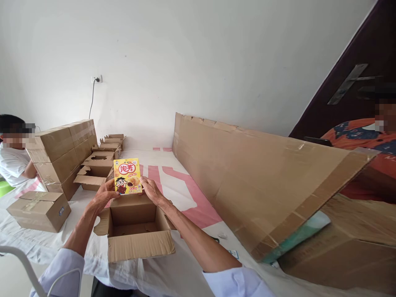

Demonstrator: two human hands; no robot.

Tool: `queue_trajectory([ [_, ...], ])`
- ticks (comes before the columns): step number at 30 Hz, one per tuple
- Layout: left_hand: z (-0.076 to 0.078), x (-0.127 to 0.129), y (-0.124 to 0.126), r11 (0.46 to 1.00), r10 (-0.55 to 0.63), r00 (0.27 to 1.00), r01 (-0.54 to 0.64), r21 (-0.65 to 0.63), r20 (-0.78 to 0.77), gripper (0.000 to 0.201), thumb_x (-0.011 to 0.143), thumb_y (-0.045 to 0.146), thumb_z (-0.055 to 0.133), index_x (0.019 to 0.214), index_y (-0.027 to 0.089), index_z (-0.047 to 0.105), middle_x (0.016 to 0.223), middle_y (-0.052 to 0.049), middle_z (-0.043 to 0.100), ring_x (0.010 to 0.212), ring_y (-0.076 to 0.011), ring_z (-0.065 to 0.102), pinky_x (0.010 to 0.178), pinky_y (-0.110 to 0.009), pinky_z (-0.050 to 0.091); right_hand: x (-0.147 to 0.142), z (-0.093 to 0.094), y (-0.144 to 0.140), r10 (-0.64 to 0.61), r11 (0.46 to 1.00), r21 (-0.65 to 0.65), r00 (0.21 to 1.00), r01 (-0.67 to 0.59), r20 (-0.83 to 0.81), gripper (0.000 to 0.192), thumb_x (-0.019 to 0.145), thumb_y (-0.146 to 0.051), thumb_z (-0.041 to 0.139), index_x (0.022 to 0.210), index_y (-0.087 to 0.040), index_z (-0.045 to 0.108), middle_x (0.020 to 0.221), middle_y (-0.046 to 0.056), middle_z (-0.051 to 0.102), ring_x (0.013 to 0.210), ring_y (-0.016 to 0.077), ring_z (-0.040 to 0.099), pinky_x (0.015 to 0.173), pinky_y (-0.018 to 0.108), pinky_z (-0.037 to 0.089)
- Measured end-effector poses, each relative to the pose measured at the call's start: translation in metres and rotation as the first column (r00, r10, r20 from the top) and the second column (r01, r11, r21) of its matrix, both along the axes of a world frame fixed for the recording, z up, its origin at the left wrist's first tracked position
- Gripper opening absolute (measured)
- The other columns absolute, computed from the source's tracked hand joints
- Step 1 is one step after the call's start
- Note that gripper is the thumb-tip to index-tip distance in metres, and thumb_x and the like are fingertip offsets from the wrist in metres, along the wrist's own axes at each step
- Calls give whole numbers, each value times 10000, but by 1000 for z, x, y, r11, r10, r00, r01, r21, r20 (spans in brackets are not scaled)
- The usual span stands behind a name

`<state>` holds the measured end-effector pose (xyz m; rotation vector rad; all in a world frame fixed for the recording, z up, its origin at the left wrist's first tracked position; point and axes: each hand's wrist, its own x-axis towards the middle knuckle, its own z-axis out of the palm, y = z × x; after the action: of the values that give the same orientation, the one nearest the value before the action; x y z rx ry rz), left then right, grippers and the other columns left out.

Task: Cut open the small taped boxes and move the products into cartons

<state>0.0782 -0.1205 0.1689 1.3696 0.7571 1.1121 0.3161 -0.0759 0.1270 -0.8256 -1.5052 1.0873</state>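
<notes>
Both hands, left hand (pixel 103 196) and right hand (pixel 151 189), grasp 1 upright yellow snack box (pixel 127 176) by its side edges, directly above the open carton (pixel 136 225) on the counter (pixel 185 198).

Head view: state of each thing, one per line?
Yellow snack box: upright, closed, held above the open carton.
Left hand: gripping the box's left edge.
Right hand: gripping its right edge.
Open carton: flaps out, inside looks bare.
Taped carton: sealed.
Stacked cartons: closed.
</notes>
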Motion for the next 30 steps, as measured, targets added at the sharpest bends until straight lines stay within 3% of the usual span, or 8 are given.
queue_trajectory([
  [5, -2, -1, 2, 999, -9, 1000, 8, 35, 18, 679, 632, 147, 869, 1306, 194, 800, 1251, -129, 821, 1184, -361, 738, 939, -394, 550, -1, 1, 2, 11, 1000, -1, 1000, -11, -13, 705, 889, -876, 537, 995, -221, 774, 800, 60, 798, 666, 237, 699, 614, 356, 585],
  [11, -3, -5, 11, 1000, 4, 1000, -4, 31, 4, 725, 684, 219, 920, 1391, 222, 761, 1300, -133, 801, 1182, -347, 742, 910, -374, 555, 0, 3, 12, 54, 999, 3, 997, -54, -58, 717, 861, -890, 576, 1051, -229, 780, 981, 92, 842, 906, 292, 780, 810, 420, 647],
  [17, -4, -3, 17, 999, 29, 999, -28, 40, -26, 768, 744, 372, 951, 1463, 234, 719, 1413, -161, 747, 1269, -363, 710, 880, -338, 566, 6, 2, 21, 102, 993, -46, 992, -106, -80, 709, 855, -870, 613, 1097, -223, 773, 1001, 94, 844, 845, 264, 782, 726, 404, 658],
  [23, -16, -6, 20, 999, 52, 999, -52, 11, -6, 794, 737, 384, 972, 1472, 238, 708, 1500, -177, 691, 1340, -395, 678, 859, -338, 608, 7, 9, 16, 110, 993, -34, 990, -113, -84, 712, 835, -872, 635, 1070, -217, 788, 976, 88, 842, 858, 276, 777, 736, 416, 659],
  [27, -18, -7, 19, 999, 36, 999, -36, -2, -1, 762, 747, 364, 966, 1454, 230, 717, 1501, -178, 692, 1304, -388, 707, 863, -346, 621, 8, 14, 9, 102, 995, -3, 991, -103, -83, 595, 865, -803, 672, 1015, -244, 807, 1006, 98, 845, 1014, 313, 776, 883, 460, 651],
  [30, -16, -7, 19, 1000, 11, 1000, -11, 9, 27, 762, 700, 313, 991, 1414, 213, 745, 1445, -184, 731, 1296, -394, 713, 955, -402, 618, 8, 18, 8, 127, 992, 15, 989, -126, -80, 575, 878, -760, 680, 1060, -228, 803, 1061, 104, 845, 1066, 320, 771, 975, 498, 630],
])
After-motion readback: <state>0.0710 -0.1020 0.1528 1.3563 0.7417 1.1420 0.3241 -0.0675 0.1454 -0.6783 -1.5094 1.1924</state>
